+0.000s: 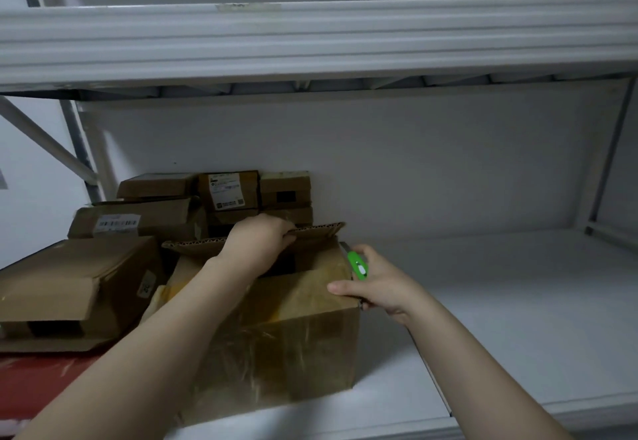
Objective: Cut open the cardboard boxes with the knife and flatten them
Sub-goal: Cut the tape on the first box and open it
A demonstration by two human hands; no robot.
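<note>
Now | left fingers [281, 232] curled over box [293, 336] flap | right fingers [348, 289] clasp knife [357, 263] at box's right edge

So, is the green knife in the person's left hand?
No, the right hand holds the green knife beside the box; the left hand grips its back flap.
</note>
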